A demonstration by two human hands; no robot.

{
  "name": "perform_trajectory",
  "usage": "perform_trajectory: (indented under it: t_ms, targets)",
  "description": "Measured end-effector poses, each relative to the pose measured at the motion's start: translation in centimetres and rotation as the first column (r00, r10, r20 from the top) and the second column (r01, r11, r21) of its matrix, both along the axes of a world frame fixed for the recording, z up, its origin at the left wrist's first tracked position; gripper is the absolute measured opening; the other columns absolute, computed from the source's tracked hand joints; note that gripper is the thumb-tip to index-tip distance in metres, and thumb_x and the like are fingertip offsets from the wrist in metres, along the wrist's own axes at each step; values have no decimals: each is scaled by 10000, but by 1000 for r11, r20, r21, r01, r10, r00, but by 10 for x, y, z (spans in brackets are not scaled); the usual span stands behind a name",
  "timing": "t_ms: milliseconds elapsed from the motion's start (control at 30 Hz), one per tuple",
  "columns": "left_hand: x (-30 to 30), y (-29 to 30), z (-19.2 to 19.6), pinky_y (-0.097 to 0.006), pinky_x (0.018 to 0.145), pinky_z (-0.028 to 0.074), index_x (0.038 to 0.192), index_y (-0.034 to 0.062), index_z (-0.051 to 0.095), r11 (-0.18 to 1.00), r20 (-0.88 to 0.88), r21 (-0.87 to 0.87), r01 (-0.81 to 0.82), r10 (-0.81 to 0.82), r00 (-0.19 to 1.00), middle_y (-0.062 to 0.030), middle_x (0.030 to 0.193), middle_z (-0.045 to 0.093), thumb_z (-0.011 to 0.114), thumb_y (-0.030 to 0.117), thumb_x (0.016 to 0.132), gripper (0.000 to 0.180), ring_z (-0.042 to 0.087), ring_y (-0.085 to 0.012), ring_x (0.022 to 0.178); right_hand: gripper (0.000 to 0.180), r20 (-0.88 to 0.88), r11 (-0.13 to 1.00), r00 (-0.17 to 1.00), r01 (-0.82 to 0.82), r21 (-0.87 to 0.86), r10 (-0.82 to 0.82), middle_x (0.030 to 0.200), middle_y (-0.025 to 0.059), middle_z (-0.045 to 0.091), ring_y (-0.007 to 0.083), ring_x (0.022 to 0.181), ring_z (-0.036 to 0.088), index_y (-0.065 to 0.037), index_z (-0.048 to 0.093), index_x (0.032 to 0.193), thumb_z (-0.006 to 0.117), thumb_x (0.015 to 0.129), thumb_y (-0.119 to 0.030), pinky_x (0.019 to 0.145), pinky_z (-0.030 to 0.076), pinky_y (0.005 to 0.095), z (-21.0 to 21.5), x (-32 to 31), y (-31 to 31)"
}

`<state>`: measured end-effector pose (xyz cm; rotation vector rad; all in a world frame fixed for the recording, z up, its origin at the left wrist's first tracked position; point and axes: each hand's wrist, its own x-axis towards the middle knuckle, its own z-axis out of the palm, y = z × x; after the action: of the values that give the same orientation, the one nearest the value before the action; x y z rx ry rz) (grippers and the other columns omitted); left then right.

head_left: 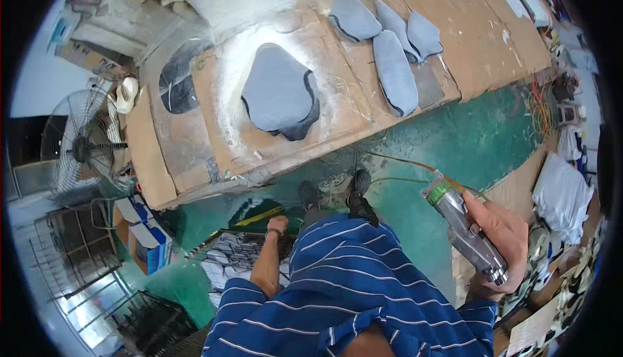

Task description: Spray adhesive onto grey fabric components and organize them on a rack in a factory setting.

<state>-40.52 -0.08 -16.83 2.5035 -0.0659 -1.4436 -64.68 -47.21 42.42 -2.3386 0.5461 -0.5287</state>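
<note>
In my right hand (501, 230) is a grey hand-held spray gun (462, 224) with a green collar and a metal end, my fingers wrapped round its body. Thin hoses trail from its collar end. My left hand (277, 225) is closed low beside a crate of grey pieces (237, 253); whatever it may hold is hidden. A stack of grey cut foam-like pieces (276, 88) with dark undersides lies on the cardboard-covered table (344, 114), amid white overspray. To its right lie an oblong grey piece (393, 71) and several smaller grey pieces (355, 16).
A standing fan (81, 149) is at the left of the table, with a blue and white box (148, 243) below it. At the right are a white plastic bag (562, 195) and orange cords (542, 107). The floor (467, 130) is green.
</note>
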Motion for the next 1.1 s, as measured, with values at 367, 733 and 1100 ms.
perform_trajectory:
  t_ms: [367, 733, 1100]
  targets:
    - [4, 36, -1, -315, 463, 432, 891, 100, 744, 826, -209, -221, -518, 479, 853, -33, 778, 667, 606, 41, 907, 151, 639, -155, 618, 629, -89, 996, 996, -12, -92, 3, 763, 90, 656, 206, 667, 642, -1, 708, 1309, 757, 682, -20, 603, 491, 308, 37, 78, 108]
    - [137, -12, 80, -323, 782, 528, 1145, 44, 761, 641, 297, -759, -116, 498, 815, -66, 933, 756, 719, 221, 964, 257, 668, -150, 838, 673, -239, 937, 967, -166, -308, 93, 734, 102, 644, 232, 610, 632, 9, 690, 1316, 812, 662, -95, 540, 482, 334, 60, 101, 232]
    - [259, -220, 291, -442, 1035, 475, 1155, 152, 790, 386, 697, -713, 586, 295, 653, -121, 1264, 706, 778, 344, 858, 354, 610, -285, 1232, 699, -381, 947, 923, -175, -270, 62, 712, 55, 586, 210, 591, 609, 7, 662, 1347, 815, 684, -154, 474, 447, 350, 80, 58, 302]
